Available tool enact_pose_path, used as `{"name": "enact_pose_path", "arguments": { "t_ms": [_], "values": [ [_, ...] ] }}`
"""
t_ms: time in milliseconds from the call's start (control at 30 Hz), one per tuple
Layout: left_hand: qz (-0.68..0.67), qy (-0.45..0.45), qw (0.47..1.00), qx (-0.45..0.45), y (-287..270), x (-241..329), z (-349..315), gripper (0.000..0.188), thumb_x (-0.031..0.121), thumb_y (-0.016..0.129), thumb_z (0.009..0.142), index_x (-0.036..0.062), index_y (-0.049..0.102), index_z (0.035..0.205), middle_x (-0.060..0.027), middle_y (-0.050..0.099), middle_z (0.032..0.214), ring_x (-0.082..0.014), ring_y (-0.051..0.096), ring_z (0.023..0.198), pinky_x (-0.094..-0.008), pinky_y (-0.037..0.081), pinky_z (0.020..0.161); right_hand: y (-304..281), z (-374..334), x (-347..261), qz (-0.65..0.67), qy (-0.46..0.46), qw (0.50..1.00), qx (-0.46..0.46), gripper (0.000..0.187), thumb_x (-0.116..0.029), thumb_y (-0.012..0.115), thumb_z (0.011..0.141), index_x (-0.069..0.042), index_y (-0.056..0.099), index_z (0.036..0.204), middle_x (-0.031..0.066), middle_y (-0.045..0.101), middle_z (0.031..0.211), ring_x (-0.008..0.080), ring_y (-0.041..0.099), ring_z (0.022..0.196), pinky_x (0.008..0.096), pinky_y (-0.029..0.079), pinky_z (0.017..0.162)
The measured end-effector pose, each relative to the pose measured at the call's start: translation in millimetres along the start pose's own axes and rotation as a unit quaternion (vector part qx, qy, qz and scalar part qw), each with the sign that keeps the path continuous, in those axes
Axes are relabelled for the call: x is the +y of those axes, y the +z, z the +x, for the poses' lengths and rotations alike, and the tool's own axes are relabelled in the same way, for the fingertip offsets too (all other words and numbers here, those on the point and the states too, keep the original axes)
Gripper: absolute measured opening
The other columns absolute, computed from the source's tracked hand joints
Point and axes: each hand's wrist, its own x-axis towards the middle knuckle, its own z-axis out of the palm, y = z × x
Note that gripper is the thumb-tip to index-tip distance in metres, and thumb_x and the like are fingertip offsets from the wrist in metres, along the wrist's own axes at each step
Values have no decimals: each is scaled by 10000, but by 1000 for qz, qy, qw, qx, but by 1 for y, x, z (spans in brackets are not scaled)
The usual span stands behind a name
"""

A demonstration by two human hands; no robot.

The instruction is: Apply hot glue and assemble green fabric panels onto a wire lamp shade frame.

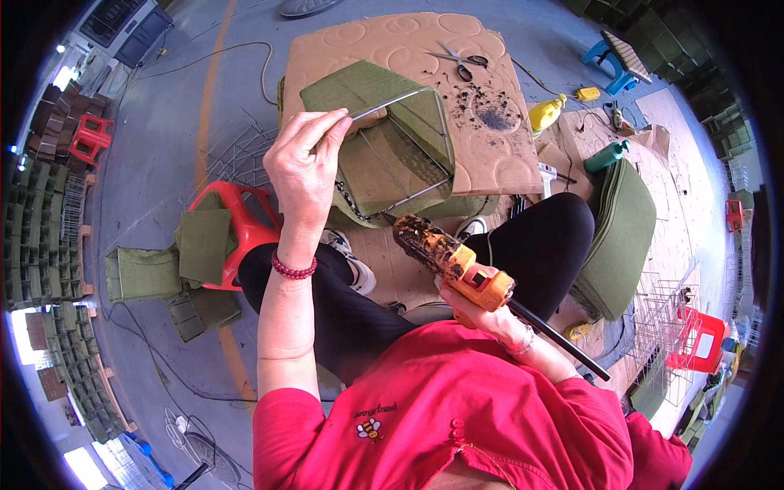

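Note:
My left hand (306, 147) pinches the top corner of a metal wire frame (392, 102) between thumb and fingertips. The frame sits against a green felt basket (351, 86), tilted on a cardboard-topped surface in front of me. Black glue marks a line along the basket's lower left edge. In my right hand (490, 318) is an orange hot glue gun (457, 265), its front caked in dark residue. A black glue stick (563, 339) sticks out of its back end. The gun's nozzle points at the basket's near lower edge; whether it touches I cannot tell.
Scissors (461, 59) and black crumbs (490, 114) lie on the cardboard (327, 49). At left, a red stool (237, 224) stands beside green felt pieces (147, 273). To the right are a stack of felt sheets (621, 237), a green bottle (606, 155) and wire racks (653, 327).

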Motion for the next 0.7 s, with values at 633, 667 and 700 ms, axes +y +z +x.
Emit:
{"name": "enact_pose_path", "arguments": {
  "t_ms": [633, 667, 700],
  "values": [
    [-3, -7, 1000, -5, -3, 0, 1, 124, 24, 765, 831, 0, 749, 952, -80, 705, 840, -166, 657, 735, -277, 508, 676, -17, -6, -21, 100, 131, 986, 0, 91, -96, 697, 907, -51, 660, 978, -10, 635, 887, 75, 585, 823, 254, 488, 750],
    [2, -14, 1000, -11, -4, 1, 1, 123, 15, 758, 841, -13, 750, 961, -71, 708, 849, -133, 646, 759, -256, 503, 704, -16, -6, -17, 100, 130, 986, -1, 91, -96, 697, 907, -51, 660, 978, -10, 635, 887, 75, 585, 823, 254, 488, 750],
    [3, -14, 1000, -10, -4, 1, 1, 123, 15, 758, 841, -13, 750, 961, -71, 708, 849, -133, 646, 759, -256, 503, 704, -14, -7, -12, 108, 96, 989, 24, 137, -113, 724, 894, -63, 654, 1001, -15, 637, 872, 75, 595, 798, 252, 491, 709]
  ]
}}
